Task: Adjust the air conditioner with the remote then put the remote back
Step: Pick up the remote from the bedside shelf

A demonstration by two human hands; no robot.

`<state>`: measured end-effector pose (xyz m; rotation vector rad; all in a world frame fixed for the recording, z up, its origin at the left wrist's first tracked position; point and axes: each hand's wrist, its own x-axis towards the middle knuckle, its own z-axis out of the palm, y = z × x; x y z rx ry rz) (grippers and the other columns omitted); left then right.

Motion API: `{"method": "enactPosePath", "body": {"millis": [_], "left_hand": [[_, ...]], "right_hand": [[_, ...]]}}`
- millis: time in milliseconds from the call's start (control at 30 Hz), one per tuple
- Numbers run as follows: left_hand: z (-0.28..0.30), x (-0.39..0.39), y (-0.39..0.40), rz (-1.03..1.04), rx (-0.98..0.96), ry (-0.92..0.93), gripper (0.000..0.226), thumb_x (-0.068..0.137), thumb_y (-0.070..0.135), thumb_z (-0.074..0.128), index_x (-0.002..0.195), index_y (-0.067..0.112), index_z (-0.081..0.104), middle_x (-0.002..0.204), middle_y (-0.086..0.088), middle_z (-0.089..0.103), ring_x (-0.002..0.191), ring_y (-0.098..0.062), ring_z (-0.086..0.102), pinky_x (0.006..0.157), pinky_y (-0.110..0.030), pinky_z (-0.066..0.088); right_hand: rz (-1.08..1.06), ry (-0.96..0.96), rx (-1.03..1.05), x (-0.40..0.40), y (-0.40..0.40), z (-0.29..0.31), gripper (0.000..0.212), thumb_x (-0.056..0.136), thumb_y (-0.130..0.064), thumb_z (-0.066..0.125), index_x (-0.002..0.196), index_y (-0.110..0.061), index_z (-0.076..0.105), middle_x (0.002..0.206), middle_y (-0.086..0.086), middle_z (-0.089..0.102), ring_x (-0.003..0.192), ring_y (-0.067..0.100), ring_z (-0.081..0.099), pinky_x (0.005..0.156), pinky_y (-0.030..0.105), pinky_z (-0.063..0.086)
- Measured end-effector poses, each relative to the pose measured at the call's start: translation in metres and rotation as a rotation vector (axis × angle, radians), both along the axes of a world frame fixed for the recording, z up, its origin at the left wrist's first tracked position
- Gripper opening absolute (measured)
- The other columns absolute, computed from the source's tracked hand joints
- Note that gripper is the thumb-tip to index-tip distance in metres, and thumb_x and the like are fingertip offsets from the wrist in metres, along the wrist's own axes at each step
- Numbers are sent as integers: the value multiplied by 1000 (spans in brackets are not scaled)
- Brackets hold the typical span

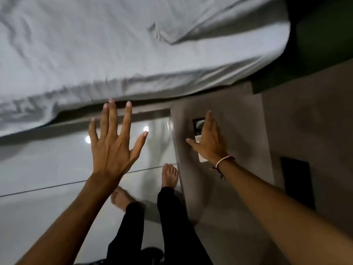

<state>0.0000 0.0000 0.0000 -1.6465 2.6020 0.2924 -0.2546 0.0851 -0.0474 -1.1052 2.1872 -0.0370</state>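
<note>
The white remote [198, 129] with a dark screen lies on a grey bedside table [229, 119], mostly covered by my right hand [209, 139]. That hand hovers over or rests on the remote with fingers extended and thumb spread; whether it grips the remote is hidden. A pale band circles its wrist. My left hand [114, 142] is held out above the floor with all fingers spread wide and nothing in it. The air conditioner is not in view.
A bed with a rumpled white sheet [133, 44] fills the top of the view. A glossy tiled floor [47, 165] lies below, with my bare feet [170, 175] beside the table. A dark flat object [297, 180] lies at the right.
</note>
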Motion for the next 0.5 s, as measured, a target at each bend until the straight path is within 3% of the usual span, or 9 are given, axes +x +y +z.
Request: {"method": "enactPosePath", "body": {"millis": [133, 200, 400, 500], "left_hand": [[-34, 7, 15, -10, 68, -31, 77, 98, 67, 21, 162, 26, 8, 171, -17, 9, 157, -32, 14, 122, -58, 19], [-45, 15, 22, -15, 63, -36, 76, 99, 65, 23, 162, 24, 10, 171, -18, 10, 157, -34, 15, 121, -58, 20], [-57, 19, 26, -2, 68, -42, 76, 99, 63, 25, 162, 23, 10, 171, -18, 10, 156, -36, 17, 120, -59, 21], [-51, 15, 23, -1, 70, -25, 76, 99, 63, 25, 162, 23, 10, 170, -18, 11, 156, -35, 16, 120, -59, 20]], "right_hand": [[-152, 47, 77, -4, 26, -44, 98, 80, -41, 82, 154, -6, 27, 151, 22, 41, 134, 40, 45, 101, 54, 49], [-215, 18, 5, -5, 34, -56, 86, 76, -35, 85, 144, -7, 40, 140, 20, 51, 125, 37, 53, 95, 52, 54], [-402, -145, -80, -18, 37, -73, 55, 68, -18, 85, 114, -6, 58, 109, 15, 69, 97, 33, 67, 78, 46, 60], [-445, -273, -113, -20, 37, -69, 48, 72, -8, 83, 113, -9, 60, 96, 4, 70, 82, 20, 70, 67, 33, 61]]}}
